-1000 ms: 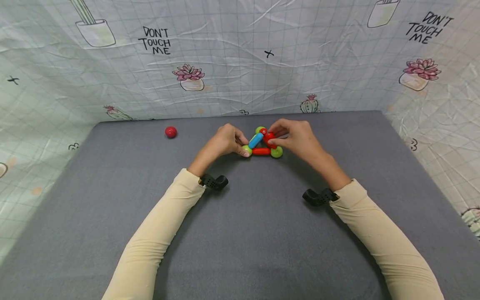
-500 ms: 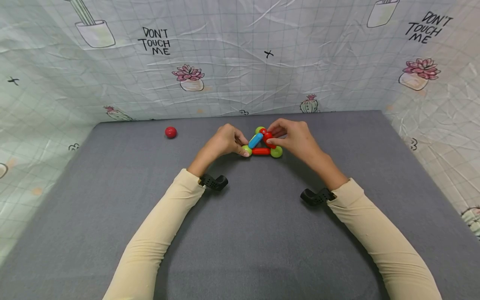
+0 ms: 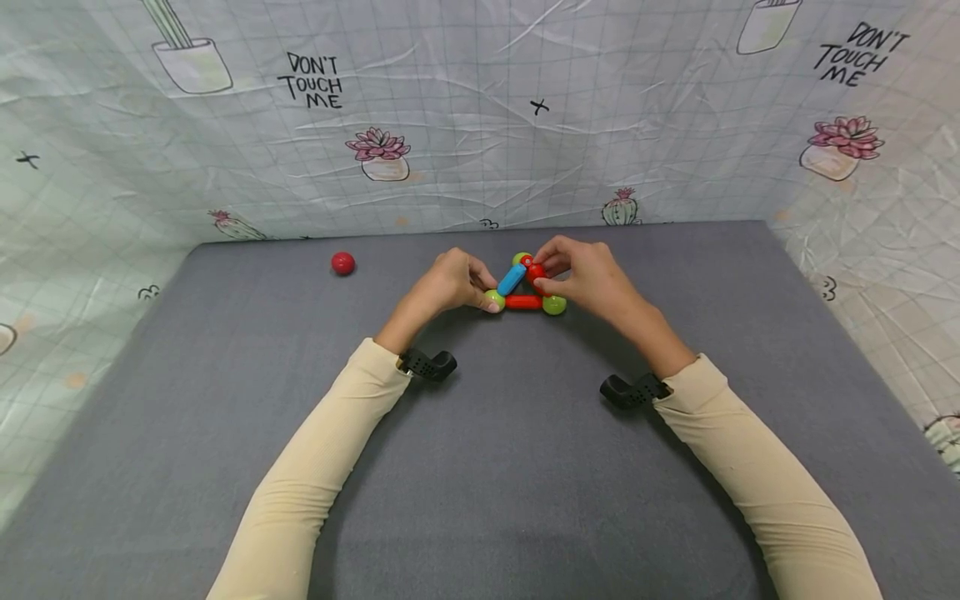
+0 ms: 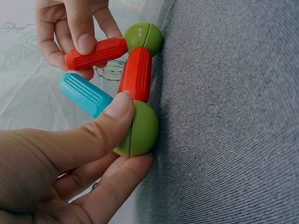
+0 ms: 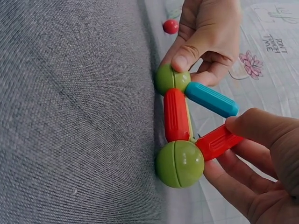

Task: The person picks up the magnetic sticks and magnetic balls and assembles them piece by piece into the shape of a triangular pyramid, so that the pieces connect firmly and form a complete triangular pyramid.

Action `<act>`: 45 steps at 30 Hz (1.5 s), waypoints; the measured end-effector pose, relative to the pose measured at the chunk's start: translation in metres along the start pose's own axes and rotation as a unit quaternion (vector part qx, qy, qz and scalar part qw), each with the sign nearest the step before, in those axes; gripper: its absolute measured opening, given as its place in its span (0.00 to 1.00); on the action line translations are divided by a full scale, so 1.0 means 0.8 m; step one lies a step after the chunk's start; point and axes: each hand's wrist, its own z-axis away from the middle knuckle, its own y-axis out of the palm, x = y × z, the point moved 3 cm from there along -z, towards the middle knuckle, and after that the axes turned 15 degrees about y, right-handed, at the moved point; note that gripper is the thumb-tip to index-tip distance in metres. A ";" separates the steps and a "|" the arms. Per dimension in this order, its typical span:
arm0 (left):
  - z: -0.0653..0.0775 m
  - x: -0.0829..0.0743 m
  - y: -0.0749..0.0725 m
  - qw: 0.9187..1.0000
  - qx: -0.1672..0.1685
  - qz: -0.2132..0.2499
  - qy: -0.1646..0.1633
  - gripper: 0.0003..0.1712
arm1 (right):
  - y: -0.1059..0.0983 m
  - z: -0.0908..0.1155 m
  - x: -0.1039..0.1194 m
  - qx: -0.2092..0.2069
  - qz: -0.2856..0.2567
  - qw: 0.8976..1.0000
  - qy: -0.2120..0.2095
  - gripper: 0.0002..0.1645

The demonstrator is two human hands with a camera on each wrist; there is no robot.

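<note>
Several toy building sticks and green balls are joined in a triangular frame on the grey table. My left hand (image 3: 450,282) pinches the near-left green ball (image 4: 145,130) between thumb and fingers. From that ball a blue stick (image 5: 212,99) slants upward. A low red stick (image 3: 523,302) links it to the near-right green ball (image 5: 180,164). My right hand (image 3: 588,277) pinches a second red stick (image 4: 96,52), which tilts up from the right ball; its upper end lies close to the blue stick's top. Behind them, a third green ball (image 3: 520,259) is partly hidden.
A loose red ball (image 3: 342,263) lies at the back left of the grey tabletop (image 3: 480,467). A printed cloth (image 3: 465,125) hangs right behind the table's far edge and along both sides. Black wrist straps (image 3: 427,364) sit on both forearms.
My right hand and forearm have shifted very slightly to the left, still pinching the red stick. The left hand and the frame stay nearly in place.
</note>
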 end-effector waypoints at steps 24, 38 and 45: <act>0.002 0.000 -0.002 1.000 -0.001 -0.003 0.017 0.16 | 0.008 -0.003 0.003 0.059 0.005 0.997 -0.041 0.16; 0.000 -0.001 0.001 1.000 0.001 -0.004 0.024 0.17 | 0.005 0.002 -0.005 0.022 -0.017 0.999 -0.046 0.17; 0.000 0.000 0.001 1.000 0.003 -0.004 0.017 0.17 | 0.008 0.006 -0.014 0.003 -0.019 0.999 -0.050 0.18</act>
